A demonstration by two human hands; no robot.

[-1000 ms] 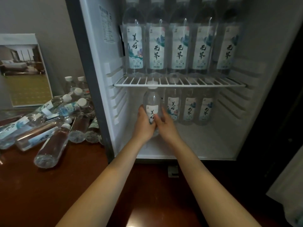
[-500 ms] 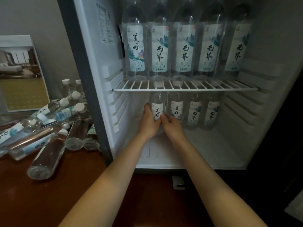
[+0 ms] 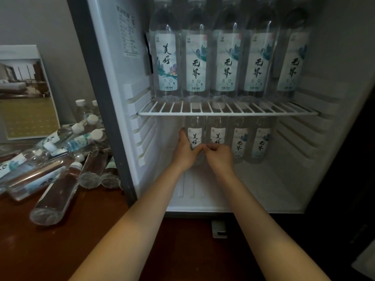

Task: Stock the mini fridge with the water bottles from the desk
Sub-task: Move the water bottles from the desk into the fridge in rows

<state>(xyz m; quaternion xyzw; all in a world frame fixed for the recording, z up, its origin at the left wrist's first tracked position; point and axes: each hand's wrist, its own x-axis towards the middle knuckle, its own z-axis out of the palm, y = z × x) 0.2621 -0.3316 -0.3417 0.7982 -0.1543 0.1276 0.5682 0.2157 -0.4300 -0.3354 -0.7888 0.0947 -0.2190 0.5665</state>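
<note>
While under shelf edge [image 3: 243, 113], left hand [image 3: 183, 154], right hand [image 3: 220, 157] round bottle [image 3: 194, 136].

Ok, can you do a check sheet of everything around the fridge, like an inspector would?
Surface: brown desk, with bottles on it at the left.
Job's things: mini fridge open; top row of five upright bottles on the wire shelf; below it, the held bottle stands leftmost beside three more bottles; pile of bottles on the desk, mostly lying down.
Clutter: picture card leaning on the wall; small grey bracket under the fridge.
Hands: left hand and right hand both grip the held bottle.
Cables: nothing seen.
Surroundings: grey wall; dark at the right.
</note>
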